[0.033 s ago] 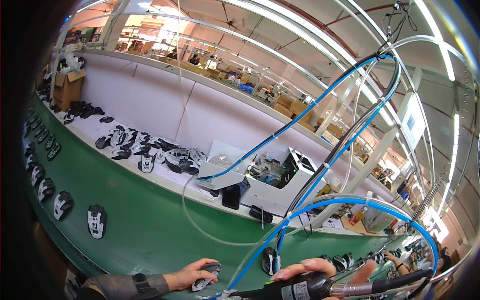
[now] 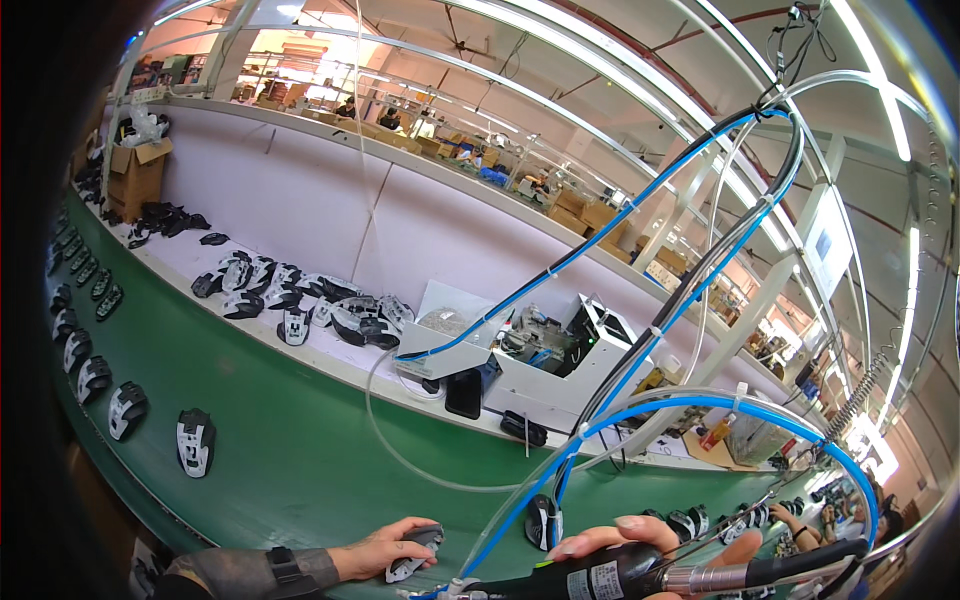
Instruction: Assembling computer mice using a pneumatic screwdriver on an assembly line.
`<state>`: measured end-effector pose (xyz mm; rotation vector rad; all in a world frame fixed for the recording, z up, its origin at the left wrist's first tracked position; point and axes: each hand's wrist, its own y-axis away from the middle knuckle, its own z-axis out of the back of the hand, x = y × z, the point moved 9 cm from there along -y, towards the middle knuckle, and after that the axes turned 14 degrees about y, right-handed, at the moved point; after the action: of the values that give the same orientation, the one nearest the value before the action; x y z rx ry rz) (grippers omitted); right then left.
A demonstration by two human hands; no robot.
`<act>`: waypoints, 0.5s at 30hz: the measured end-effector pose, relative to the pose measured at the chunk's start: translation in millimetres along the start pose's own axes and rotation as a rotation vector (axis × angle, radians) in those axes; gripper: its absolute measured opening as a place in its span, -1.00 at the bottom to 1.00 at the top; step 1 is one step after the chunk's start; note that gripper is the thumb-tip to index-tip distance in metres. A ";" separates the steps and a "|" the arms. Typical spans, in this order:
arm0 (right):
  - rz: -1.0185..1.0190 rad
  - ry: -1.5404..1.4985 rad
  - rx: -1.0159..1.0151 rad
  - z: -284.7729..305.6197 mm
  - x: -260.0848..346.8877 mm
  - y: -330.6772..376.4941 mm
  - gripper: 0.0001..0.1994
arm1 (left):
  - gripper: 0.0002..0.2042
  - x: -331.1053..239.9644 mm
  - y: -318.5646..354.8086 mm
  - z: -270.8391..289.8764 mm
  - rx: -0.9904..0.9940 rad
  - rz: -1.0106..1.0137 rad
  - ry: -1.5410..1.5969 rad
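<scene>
**Two full hands and one little mouse shell**

A big room [image 2: 560,85] opens out behind, with long bright lights [image 2: 868,45] up high. A long green table [image 2: 310,430] runs across the front. It looks flat and smooth, so small things could slide on it. Past it are a pale wall [image 2: 270,200] and a white shelf, where a white machine [image 2: 540,385] sits near a heap of mouse parts [image 2: 293,327]. A blue hose [image 2: 690,403] bends over the right side.

The right hand [image 2: 640,530] is wrapped around a black tool [image 2: 625,570]. The tool is likely hard and a bit heavy, so its fat middle is the best place to hold.

The left hand [image 2: 385,550] curls its fingers around a grey and white mouse [image 2: 415,560], low down near the front, left of the tool. I can't tell if it touches the table. It is likely light, stiff and a little slippery. Its thin plastic might crack if squeezed hard, so holding both long sides is good. A dark mouse [image 2: 541,522] sits by the right hand.
</scene>
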<state>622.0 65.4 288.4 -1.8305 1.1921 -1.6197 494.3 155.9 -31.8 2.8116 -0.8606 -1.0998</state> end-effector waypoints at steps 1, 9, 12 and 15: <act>-0.004 -0.001 0.004 6.7 -4.1 -3.7 -0.36 | -0.44 0.3 -0.6 -2.6 0.023 -0.002 0.002; -0.017 -0.148 0.008 3.1 -9.6 -1.8 -0.56 | -0.46 5.3 -1.2 0.3 0.001 0.033 -0.009; 0.029 -0.043 0.100 0.3 -4.9 -1.9 -0.56 | -0.45 4.8 -2.0 0.3 0.018 0.006 -0.031; 0.008 -0.076 0.161 -4.9 -6.3 -2.1 -0.58 | -0.43 4.5 -0.2 -2.4 0.024 0.007 -0.021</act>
<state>618.3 72.7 287.4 -1.7677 1.0049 -1.5781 498.6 153.4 -32.9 2.8187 -0.8902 -1.1276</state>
